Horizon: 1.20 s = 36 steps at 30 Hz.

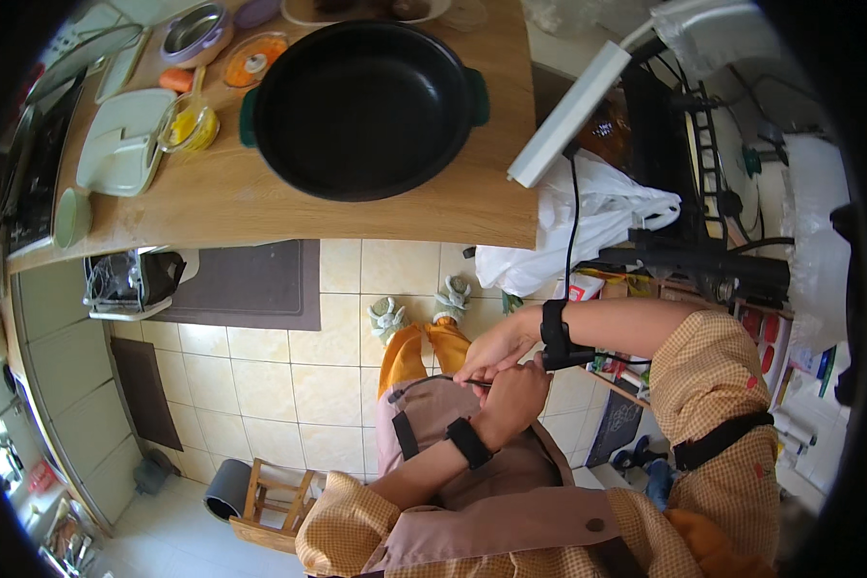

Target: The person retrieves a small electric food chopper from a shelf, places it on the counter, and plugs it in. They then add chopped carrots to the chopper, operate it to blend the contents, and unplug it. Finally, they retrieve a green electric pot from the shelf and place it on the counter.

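Note:
A thin black cable [433, 378] with a small connector at its end lies across the front of a pink-brown apron [448, 408]. My right hand [502, 345] pinches this cable with its fingertips. Just below, my left hand [514, 401] is curled, its fingers close to a black device strapped on my right wrist [558, 336]; what lies inside its grasp is hidden. Another black strap [468, 442] circles my left wrist. A black cable [574, 224] runs between the right wrist device and a white power strip [571, 115].
On the wooden counter [433, 217] stand a large black pan [361, 108], a glass bowl with yellow contents [190, 130] and a pale green tray [119, 162]. A white plastic bag [592, 209] hangs beside the counter. A wooden stool [278, 498] stands on the floor.

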Each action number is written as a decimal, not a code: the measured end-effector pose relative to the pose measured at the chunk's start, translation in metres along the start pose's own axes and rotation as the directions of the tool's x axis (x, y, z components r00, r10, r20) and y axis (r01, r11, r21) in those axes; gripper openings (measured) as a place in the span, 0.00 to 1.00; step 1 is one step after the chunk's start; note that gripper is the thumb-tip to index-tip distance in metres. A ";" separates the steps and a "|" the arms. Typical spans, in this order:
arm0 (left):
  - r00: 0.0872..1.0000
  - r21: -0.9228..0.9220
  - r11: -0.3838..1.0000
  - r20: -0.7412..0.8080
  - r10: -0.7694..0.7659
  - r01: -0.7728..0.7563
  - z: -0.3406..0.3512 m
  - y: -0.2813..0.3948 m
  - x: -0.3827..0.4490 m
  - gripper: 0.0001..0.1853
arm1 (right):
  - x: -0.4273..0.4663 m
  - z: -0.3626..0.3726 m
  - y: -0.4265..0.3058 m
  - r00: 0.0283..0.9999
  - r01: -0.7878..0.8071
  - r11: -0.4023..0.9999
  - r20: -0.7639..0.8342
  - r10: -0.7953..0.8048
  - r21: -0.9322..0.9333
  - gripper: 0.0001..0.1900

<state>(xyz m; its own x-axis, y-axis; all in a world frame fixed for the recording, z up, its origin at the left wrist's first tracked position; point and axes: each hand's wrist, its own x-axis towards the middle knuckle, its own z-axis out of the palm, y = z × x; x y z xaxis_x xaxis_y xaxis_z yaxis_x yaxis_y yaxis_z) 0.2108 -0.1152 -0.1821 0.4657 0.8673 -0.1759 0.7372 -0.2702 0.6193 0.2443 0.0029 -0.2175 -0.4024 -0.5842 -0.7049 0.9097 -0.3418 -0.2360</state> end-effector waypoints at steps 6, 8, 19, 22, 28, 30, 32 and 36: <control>0.938 -0.132 0.989 -0.347 0.021 -0.071 -0.043 -0.018 -0.044 0.28 | -0.018 0.023 -0.039 0.960 0.271 0.915 0.015 -0.280 -0.300 0.17; 0.909 -0.306 0.921 -0.404 0.105 -0.242 -0.062 -0.040 -0.086 0.25 | -0.044 0.030 -0.040 0.919 0.294 0.887 -0.151 -0.365 -0.355 0.16; 0.719 -0.956 -0.075 -0.159 -0.676 -0.282 -0.140 -0.096 -0.109 0.24 | -0.079 0.079 -0.012 0.733 0.278 0.775 -0.397 -0.553 -0.567 0.15; 0.703 -0.944 0.193 -0.328 -0.631 -0.268 -0.157 -0.080 -0.102 0.15 | -0.073 0.085 -0.030 0.571 0.128 0.669 -0.498 -0.653 -0.732 0.18; 0.813 -0.736 0.676 -0.412 -0.412 -0.030 -0.175 -0.073 -0.093 0.09 | -0.079 0.112 -0.087 0.074 0.591 0.395 -0.441 -0.894 -0.703 0.18; 0.855 -0.641 0.767 -0.382 -0.351 0.029 -0.177 -0.076 -0.082 0.09 | -0.079 0.114 -0.092 0.084 0.681 0.383 -0.454 -0.887 -0.624 0.16; 0.888 -0.520 0.854 -0.380 -0.257 0.024 -0.184 -0.088 -0.076 0.11 | -0.079 0.106 -0.085 -0.003 0.630 0.414 -0.534 -0.845 -0.657 0.12; 0.751 -0.540 0.812 -0.437 -0.495 0.221 -0.218 -0.149 -0.064 0.13 | -0.083 0.060 -0.046 -0.344 0.893 0.231 -0.917 -0.200 -0.386 0.07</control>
<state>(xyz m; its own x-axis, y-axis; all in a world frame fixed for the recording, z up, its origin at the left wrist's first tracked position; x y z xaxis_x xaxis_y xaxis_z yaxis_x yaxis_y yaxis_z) -0.0353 -0.0388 -0.0958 -0.2288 0.9679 -0.1041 0.4377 0.1978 0.8771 0.2295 0.0234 -0.1078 0.0515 0.9447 -0.3238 -0.1100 -0.3168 -0.9421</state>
